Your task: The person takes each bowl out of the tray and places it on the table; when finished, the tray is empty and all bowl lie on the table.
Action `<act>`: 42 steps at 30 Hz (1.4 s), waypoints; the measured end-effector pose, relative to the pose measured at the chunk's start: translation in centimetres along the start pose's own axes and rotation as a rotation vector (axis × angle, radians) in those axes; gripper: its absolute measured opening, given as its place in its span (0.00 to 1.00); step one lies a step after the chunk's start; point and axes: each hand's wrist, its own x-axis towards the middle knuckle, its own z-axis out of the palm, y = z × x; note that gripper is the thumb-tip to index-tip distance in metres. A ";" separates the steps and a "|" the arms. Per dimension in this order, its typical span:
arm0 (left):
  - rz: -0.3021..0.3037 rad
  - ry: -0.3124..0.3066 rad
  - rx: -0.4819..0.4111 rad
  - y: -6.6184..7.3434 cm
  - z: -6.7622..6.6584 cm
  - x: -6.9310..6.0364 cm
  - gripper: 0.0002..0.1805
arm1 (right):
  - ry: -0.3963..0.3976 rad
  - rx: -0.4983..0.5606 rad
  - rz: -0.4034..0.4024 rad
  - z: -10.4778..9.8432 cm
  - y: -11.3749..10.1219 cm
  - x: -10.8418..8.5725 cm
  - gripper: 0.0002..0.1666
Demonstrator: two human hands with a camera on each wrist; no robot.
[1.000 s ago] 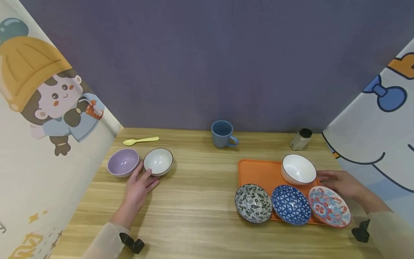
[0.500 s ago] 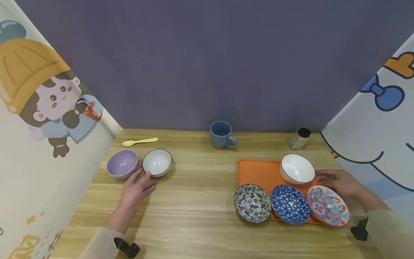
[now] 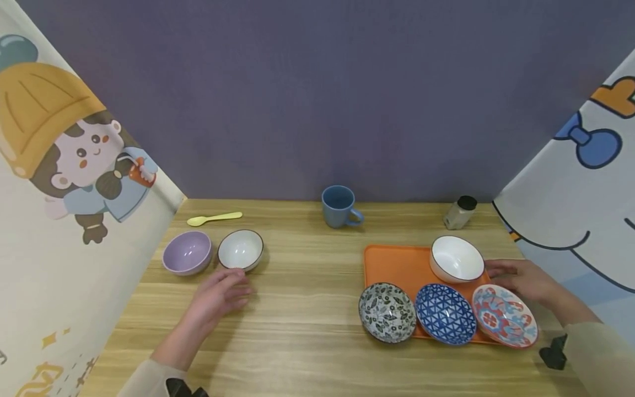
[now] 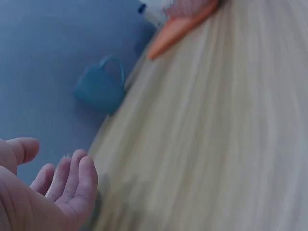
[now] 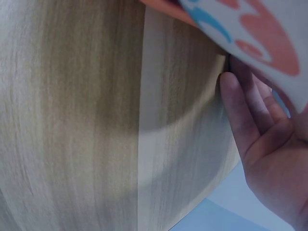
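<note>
In the head view my left hand (image 3: 218, 298) hovers just in front of a small white bowl (image 3: 241, 250), fingers loosely bent and holding nothing. A purple bowl (image 3: 187, 253) stands to the left of that bowl. My right hand (image 3: 526, 280) is at the right edge of an orange tray (image 3: 397, 262), its fingertips beside a larger white bowl (image 3: 457, 259); whether they touch it cannot be told. Along the tray's front are a black-and-white patterned bowl (image 3: 387, 312), a blue patterned bowl (image 3: 446, 314) and a red-and-white patterned bowl (image 3: 505, 316).
A yellow spoon (image 3: 215, 218) lies behind the purple bowl. Near the back wall stand a blue mug (image 3: 339, 206) and a jar with a black lid (image 3: 460, 213). Printed cloths rise at both sides.
My left hand has moved away from between the purple bowl and the small white bowl, toward the front and slightly right. The right hand has hardly moved.
</note>
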 end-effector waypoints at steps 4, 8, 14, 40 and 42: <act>0.030 -0.098 0.026 1.5 2.0 0.4 0.28 | 0.000 0.002 0.007 0.1 -0.1 -0.1 0.38; 0.074 -0.172 0.071 3.1 4.4 1.4 0.25 | 0.000 0.012 -0.003 0.2 -0.1 -0.2 0.38; 0.115 -0.266 0.158 5.5 8.0 3.4 0.22 | -0.009 0.025 0.008 0.0 -0.3 -0.1 0.38; 0.105 -0.507 0.271 6.8 23.9 10.2 0.21 | -0.055 0.095 0.083 -0.5 -2.0 0.1 0.51; 0.096 -0.502 0.279 6.5 24.9 10.2 0.21 | -0.055 0.083 0.083 -0.6 -2.2 0.1 0.51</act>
